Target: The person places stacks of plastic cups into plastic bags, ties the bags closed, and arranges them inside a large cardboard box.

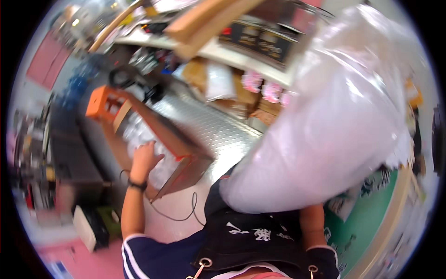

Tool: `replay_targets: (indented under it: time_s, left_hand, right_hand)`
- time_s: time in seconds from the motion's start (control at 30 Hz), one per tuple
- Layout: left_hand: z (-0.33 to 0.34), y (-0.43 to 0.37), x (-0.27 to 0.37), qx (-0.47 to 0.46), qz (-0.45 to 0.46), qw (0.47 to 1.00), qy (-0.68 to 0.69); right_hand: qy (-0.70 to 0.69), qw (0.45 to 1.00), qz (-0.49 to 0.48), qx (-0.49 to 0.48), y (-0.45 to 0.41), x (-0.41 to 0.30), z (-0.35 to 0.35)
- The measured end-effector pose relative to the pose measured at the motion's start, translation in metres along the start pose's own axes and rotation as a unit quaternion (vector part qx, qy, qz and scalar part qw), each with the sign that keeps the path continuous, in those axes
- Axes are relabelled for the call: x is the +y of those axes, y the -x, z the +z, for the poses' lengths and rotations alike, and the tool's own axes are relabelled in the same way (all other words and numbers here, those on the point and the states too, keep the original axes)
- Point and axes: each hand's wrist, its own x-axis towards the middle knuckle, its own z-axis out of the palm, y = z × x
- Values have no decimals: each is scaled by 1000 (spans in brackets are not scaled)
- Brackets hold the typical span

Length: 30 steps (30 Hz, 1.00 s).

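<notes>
My left hand (148, 158), with a dark band on the wrist, is over an open cardboard box (200, 167). Its thumb stands apart from the fingers. Bunched clear plastic (139, 129) fills the box; motion blur hides what kind of items these are. A large, long, translucent plastic bag (320, 139) with whitish contents leans across my right side, against my black apron (254, 233). My right forearm (312, 223) passes beneath this bag, and the hand itself is hidden behind it.
An orange plastic object (104, 104) is at the box's far end. Beyond lies a metal tread-plate surface (223, 122), with cardboard cartons (195, 75) under a white shelf (216, 48). A thin cable (174, 218) trails below the box. A green panel (362, 216) stands at right.
</notes>
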Motion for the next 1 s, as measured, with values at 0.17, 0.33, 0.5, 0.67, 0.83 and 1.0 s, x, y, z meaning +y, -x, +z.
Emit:
replay_targets:
  time_s: [0.17,0.33,0.5,0.67,0.83,1.0]
  left_hand:
    - [-71,84,135,-80,295,835,457]
    - [-13,82,242,-86,430,796,417]
    - [16,41,267,-167,507,746,397]
    - [-16,34,276,-192,431,718,511]
    - [-133,54,270,-1,408,699,588]
    - [-227,71,269,150,516,603,589]
  right_hand:
    - [22,988,-142,-64,23,-43,-14]
    - [66,952,-284,-98,65,-76,-28]
    - [94,954,-256,128,84,-121,-11]
    - [181,933,-281,132,69,-109,-39]
    - [131,957,-207,152,52,-110,-13]
    - [239,933,-245,114,54,-152,11]
